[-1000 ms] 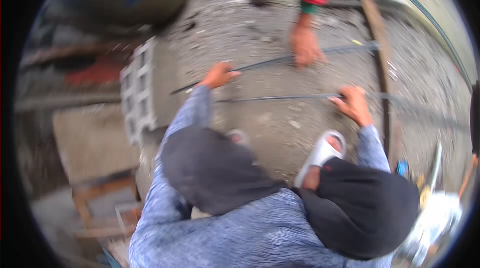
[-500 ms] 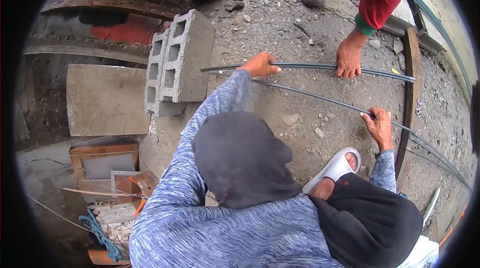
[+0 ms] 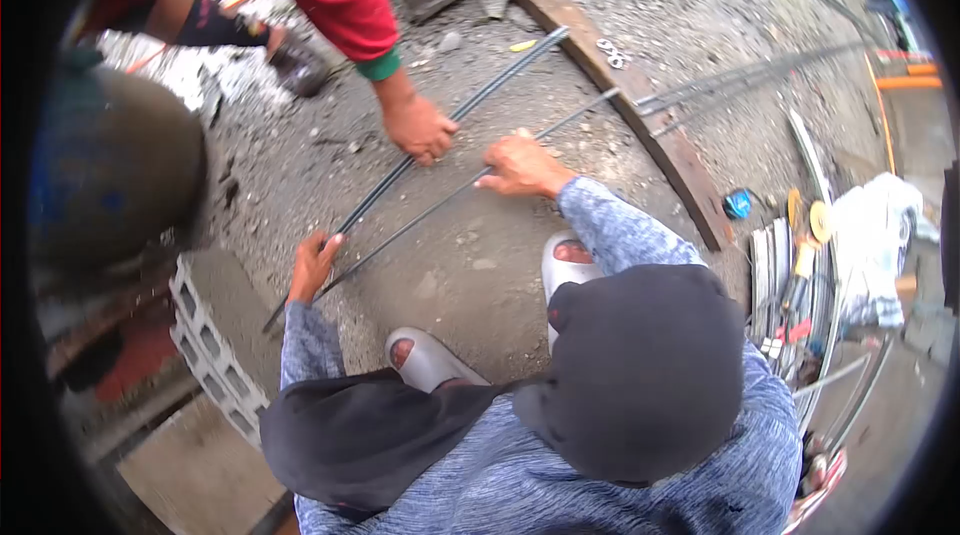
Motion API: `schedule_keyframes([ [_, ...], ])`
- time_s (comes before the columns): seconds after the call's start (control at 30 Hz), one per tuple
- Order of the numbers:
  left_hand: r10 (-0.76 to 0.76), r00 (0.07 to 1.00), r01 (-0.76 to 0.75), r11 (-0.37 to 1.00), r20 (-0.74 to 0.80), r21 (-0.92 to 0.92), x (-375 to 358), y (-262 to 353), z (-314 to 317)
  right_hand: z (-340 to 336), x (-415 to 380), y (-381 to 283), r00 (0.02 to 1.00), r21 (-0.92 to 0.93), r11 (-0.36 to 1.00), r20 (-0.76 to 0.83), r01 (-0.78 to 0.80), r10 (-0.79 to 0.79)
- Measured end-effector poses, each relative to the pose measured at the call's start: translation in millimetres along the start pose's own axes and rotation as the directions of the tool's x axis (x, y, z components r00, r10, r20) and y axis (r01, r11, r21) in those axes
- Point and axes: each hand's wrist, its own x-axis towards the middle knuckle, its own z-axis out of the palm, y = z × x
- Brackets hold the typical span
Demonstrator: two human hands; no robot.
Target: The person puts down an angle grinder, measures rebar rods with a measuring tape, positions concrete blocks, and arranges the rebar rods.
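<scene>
Two long steel reinforcing bars lie across the gravelly concrete ground. My left hand [image 3: 314, 265] grips the near end of the thicker ribbed bar [image 3: 490, 80] beside a concrete block. My right hand [image 3: 522, 167] is closed on the thinner bar [image 3: 420, 215] near its middle. A co-worker's hand [image 3: 421, 127], in a red sleeve with a green cuff, presses on the thicker bar between my two hands. My knees in dark trousers and my white slippers [image 3: 425, 355] show below.
A hollow concrete block [image 3: 205, 335] lies at the lower left, with a dark blue drum [image 3: 100, 175] above it. A wooden plank [image 3: 640, 105] crosses the bars' far ends. Hand tools and rods [image 3: 800, 265] are piled at the right, near a small blue object [image 3: 737, 203].
The view has swung round, so the bars now run diagonally. Both my hands stay on the bars; my right hand sits closer to the co-worker's hand.
</scene>
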Motion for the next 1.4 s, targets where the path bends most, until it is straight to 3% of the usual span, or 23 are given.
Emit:
schedule_keyframes([
  [0.4, -0.048, 0.998, 0.048, 0.999, 0.045, -0.013, -6, 16, -12, 6, 5, 4, 1.000, 0.044, 0.999, -0.006, 0.006, -0.005],
  [0.7, -0.083, 0.996, 0.080, 0.981, 0.014, 0.175, -10, 19, -19, 8, 6, 6, 0.998, 0.021, 0.998, -0.046, 0.052, -0.051],
  [0.8, -0.096, 0.995, 0.096, 0.988, -0.006, 0.121, -9, 14, -15, 8, 8, 7, 0.997, -0.005, 0.998, -0.057, 0.061, -0.061],
  [0.9, -0.118, 0.993, 0.119, 0.976, -0.018, 0.181, -9, 16, -15, 8, 5, 6, 0.997, 0.008, 0.999, -0.055, 0.049, -0.049],
  [1.0, -0.077, 0.997, 0.078, 0.973, -0.012, 0.218, -13, 13, -16, 8, 5, 6, 0.997, 0.009, 0.999, -0.056, 0.048, -0.048],
  [1.1, -0.024, 0.993, 0.056, 0.955, -0.113, 0.293, -21, 0, -13, 17, 5, 10, 0.998, 0.019, 0.999, -0.050, 0.040, -0.039],
  [1.2, -0.104, 0.986, 0.147, 0.911, -0.129, 0.384, -34, 40, -13, 19, 5, 10, 1.000, 0.006, 1.000, 0.007, 0.003, -0.003],
  [1.3, 0.223, 0.927, 0.009, 0.791, -0.302, 0.612, -54, 54, 3, 20, 6, 9, 1.000, 0.020, 1.000, -0.005, -0.013, 0.013],
  [1.4, 0.267, 0.919, -0.058, 0.820, -0.290, 0.570, -74, 55, 17, 24, 9, 12, 0.999, 0.036, 0.999, -0.025, 0.027, -0.026],
])
